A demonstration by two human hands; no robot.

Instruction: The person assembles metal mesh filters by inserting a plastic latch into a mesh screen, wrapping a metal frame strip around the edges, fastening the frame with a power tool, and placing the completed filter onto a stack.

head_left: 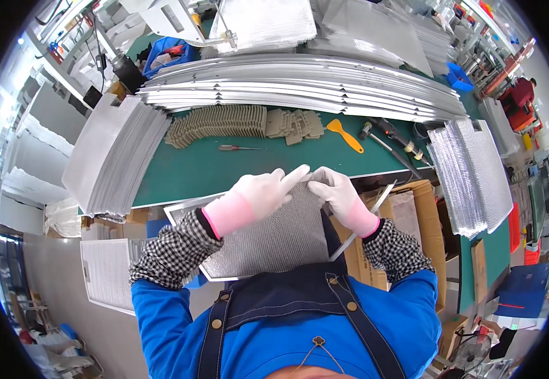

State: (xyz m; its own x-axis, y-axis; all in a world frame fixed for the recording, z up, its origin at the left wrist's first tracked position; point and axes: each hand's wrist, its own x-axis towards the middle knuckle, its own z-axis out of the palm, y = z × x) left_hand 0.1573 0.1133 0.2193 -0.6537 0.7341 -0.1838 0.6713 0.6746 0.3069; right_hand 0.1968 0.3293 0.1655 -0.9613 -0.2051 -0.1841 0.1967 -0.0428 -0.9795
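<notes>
A silver mesh filter panel [274, 237] tilts between my body and the table's near edge, with metal frame edging along its left and near sides. My left hand [265, 192], in a white glove with a pink cuff, grips the panel's far edge; its index finger points toward the far right corner. At that corner my right hand [339, 194], gloved alike, pinches the panel edge with thumb and fingers. A thin metal frame strip [364, 220] slants away from the panel's right side, passing under my right wrist. The fingertips partly hide the corner.
On the green table [205, 170] lie a screwdriver [230, 148], yellow scraper [345, 135], hammer [382, 142] and cardboard pieces [217, 123]. Long metal strips [287, 82] lie behind. Mesh stacks stand left [116, 155] and right [470, 177]. An open cardboard box [429, 221] sits below right.
</notes>
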